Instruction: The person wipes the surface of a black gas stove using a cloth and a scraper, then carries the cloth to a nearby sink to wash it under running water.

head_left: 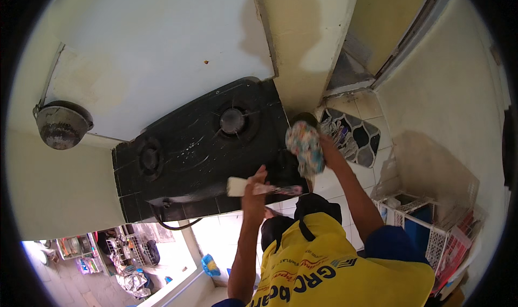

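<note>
My left hand (253, 196) grips a flat tool with a pale blade (236, 186) and a mottled handle, over the front of a black gas stove (194, 172). My right hand (327, 147) holds a bunched multicoloured cloth (304, 147) just off the stove's right end, with a dark round object partly hidden behind it. The stove has two burners (233, 120), with pale specks and streaks between them. A hose hangs below its front edge.
A dented pot (62, 126) hangs on the left wall. A patterned mat (364, 139) lies on the tiles right of the stove. Plastic crates (437, 234) stand at lower right. Racks with assorted items (135, 250) are at lower left.
</note>
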Tool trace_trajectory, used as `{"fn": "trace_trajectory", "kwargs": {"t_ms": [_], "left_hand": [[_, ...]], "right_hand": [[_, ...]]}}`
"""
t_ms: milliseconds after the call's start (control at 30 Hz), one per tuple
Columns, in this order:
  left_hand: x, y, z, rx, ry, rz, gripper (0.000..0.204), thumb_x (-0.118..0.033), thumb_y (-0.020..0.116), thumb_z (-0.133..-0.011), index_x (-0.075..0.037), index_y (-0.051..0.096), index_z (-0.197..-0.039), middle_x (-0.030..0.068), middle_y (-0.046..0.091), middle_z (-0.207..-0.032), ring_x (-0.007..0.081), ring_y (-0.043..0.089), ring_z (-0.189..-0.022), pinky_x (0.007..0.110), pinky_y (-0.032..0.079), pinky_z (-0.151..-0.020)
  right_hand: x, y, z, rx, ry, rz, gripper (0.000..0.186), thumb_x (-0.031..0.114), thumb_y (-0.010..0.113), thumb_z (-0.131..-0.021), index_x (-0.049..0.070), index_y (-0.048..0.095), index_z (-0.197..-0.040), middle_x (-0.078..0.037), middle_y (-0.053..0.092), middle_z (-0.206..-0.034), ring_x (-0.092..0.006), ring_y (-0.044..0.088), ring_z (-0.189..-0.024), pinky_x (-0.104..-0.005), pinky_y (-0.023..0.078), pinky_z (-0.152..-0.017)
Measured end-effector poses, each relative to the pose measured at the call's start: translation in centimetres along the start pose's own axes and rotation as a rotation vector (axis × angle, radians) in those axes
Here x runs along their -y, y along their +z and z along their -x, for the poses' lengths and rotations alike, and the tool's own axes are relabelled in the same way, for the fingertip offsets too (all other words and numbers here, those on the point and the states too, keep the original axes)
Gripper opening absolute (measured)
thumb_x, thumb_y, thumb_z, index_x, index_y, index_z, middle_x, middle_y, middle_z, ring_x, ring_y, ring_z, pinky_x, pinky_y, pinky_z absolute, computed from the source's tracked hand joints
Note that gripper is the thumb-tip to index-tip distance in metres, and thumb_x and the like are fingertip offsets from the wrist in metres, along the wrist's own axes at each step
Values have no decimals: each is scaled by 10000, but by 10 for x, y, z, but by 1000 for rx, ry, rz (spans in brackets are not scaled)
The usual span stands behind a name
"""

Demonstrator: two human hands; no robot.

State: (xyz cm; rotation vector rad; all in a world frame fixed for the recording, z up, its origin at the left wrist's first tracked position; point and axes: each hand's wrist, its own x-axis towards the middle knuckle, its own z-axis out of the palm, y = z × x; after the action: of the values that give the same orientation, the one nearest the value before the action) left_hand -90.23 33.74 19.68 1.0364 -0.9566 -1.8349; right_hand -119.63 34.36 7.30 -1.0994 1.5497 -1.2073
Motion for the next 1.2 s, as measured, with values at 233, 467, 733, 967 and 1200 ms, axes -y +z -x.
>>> {"fn": "trace_trajectory", "kwargs": {"t_ms": [233, 467, 733, 967, 1200], "left_hand": [[16, -30, -11, -546, -14, -239, 456, -453, 416, -1012, -35, 578, -926, 123, 643, -849, 210, 601, -774, 360, 474, -754], [31, -30, -45, -637, -30, -441, 509, -489, 447, -1001, 7, 562, -999, 123, 634, -915, 194, 590, -853, 354, 443, -816], [43, -38, -48, -619, 2, -389, 371, -367, 472, -1017, 0, 500, -1062, 99, 607, -908, 179, 580, -827, 320, 429, -786], [41, -36, -55, -596, -11, -311, 350, -348, 474, -1018, 0, 511, -1035, 83, 597, -907, 166, 573, -873, 320, 433, -813], [23, -32, -34, -531, 46, -388, 397, -391, 441, -1028, -16, 569, -1021, 104, 653, -947, 175, 591, -885, 324, 432, -796]], "right_hand": [[50, 5, -227, -182, -99, 343, 482, 225, 561, -895, 55, 507, -1343, -258, 524, -1244, -382, 564, -1097, -446, 456, -912], [-16, 79, -247, -78, -229, 1050, 444, 132, 651, -804, -15, 584, -1218, -260, 446, -1314, -439, 579, -1058, -520, 497, -870], [-13, 63, -146, 307, -215, 911, 622, 53, 549, -832, -51, 345, -1410, -372, 494, -1229, -460, 629, -849, -508, 521, -725], [-31, 42, 5, 538, -98, 767, 706, 63, 584, -765, -183, 295, -1361, -364, 523, -1162, -444, 642, -823, -490, 533, -678], [27, -5, 51, 810, 8, 620, 414, 183, 675, -746, -18, 646, -1106, -231, 573, -1112, -383, 614, -996, -458, 512, -811]]}}
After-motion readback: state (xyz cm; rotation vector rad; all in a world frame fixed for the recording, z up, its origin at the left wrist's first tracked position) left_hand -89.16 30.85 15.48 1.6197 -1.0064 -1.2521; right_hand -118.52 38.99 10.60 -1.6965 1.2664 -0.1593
